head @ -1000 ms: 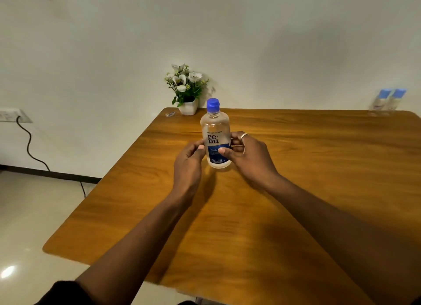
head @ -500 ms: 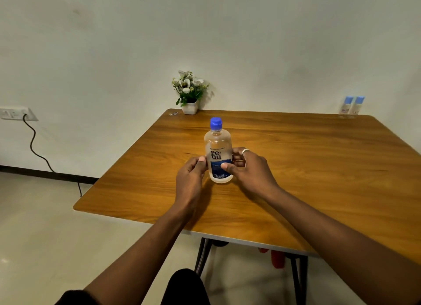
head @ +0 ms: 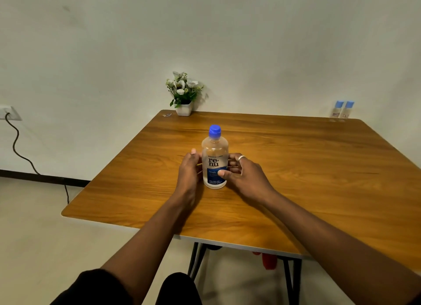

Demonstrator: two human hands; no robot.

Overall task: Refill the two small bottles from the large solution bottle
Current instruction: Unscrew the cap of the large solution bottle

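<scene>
The large solution bottle (head: 214, 159), clear with a blue cap and a blue-and-white label, stands upright in the middle of the wooden table (head: 307, 168). My left hand (head: 190, 170) cups its left side with the fingers beside it. My right hand (head: 245, 175), a ring on one finger, grips its right side with the thumb pressed on the label. Two small bottles (head: 341, 109) with blue caps stand side by side at the table's far right corner, against the wall, far from both hands.
A white pot of white flowers (head: 184, 93) stands at the table's far left corner with a small metal item (head: 167, 115) beside it. A black cable (head: 22, 154) runs from a wall socket to the floor at left. A red object (head: 268, 260) lies under the table.
The camera has pulled back and tilted, so the table's front edge and the floor now show. Both hands stay at the large bottle; my left thumb has slipped off its front.
</scene>
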